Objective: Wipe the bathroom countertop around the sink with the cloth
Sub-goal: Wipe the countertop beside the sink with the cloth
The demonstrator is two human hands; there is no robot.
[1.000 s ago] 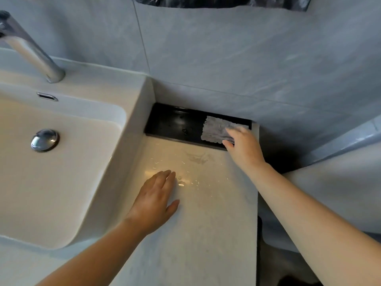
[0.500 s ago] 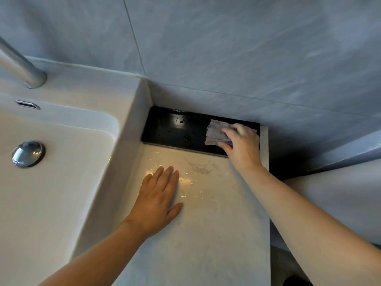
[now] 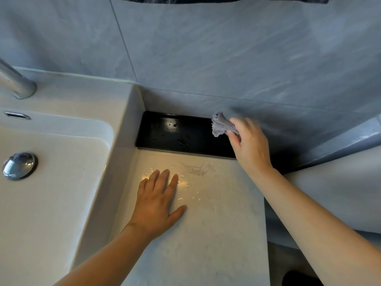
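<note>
Faucet [image 3: 17, 83], sink [image 3: 61, 193] left, black tray [image 3: 185, 131] below cloth [image 3: 221, 124]

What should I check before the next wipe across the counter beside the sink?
1. Cloth in grip: ok. The right hand holds the cloth.
2. Cloth spread on a surface: not ok. It is bunched and looks lifted above the black tray.
3. Wiping path free: not ok. The left hand lies flat on the countertop.
4. Countertop clean: not ok. A smear shows beside the left fingertips.
5. Tray clean: not ok. It shows dark spots.
6. Cloth damp: cannot tell.
</note>
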